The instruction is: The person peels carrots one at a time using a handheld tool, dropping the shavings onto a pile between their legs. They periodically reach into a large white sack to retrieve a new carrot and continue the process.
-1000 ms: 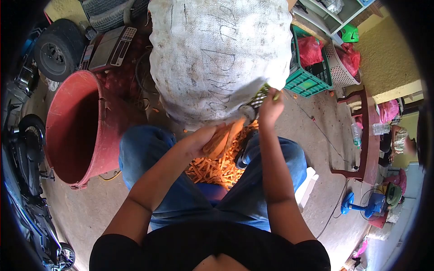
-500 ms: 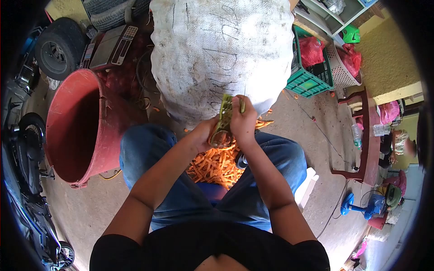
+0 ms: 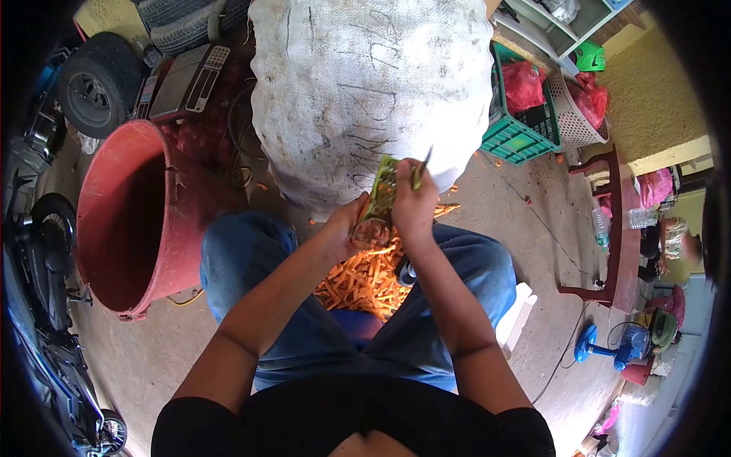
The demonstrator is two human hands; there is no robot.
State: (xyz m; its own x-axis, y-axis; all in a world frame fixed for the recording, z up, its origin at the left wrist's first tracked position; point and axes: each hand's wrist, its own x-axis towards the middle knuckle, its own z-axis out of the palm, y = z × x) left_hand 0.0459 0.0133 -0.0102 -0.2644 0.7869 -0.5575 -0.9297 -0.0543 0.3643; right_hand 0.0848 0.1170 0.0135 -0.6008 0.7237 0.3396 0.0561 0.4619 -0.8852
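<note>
My left hand (image 3: pixel 347 228) is closed around the side of a long, flat, green-yellow piece (image 3: pixel 378 196) with a dotted, hole-like pattern and a rounded brownish lower end; I cannot tell its exact kind. My right hand (image 3: pixel 413 207) is closed on a small knife (image 3: pixel 419 177), its thin blade pointing up and away from me, while the fingers lie against the upper right of the green piece. Below both hands, between my knees, is a heap of orange cut strips (image 3: pixel 364 282). A bulging white woven sack (image 3: pixel 365 91) stands right in front.
To the left, a large red tub (image 3: pixel 164 228) lies tilted with its mouth facing me, near a scale (image 3: pixel 183 84) and tyres (image 3: pixel 97 84). A green crate (image 3: pixel 525 137) and wooden bench (image 3: pixel 620 236) are at right. Another person (image 3: pixel 674 244) sits beyond the bench.
The knife in my right hand has turned, so its blade now shows clearly above the fist. The green piece has tilted slightly, and both hands stay nearly in place.
</note>
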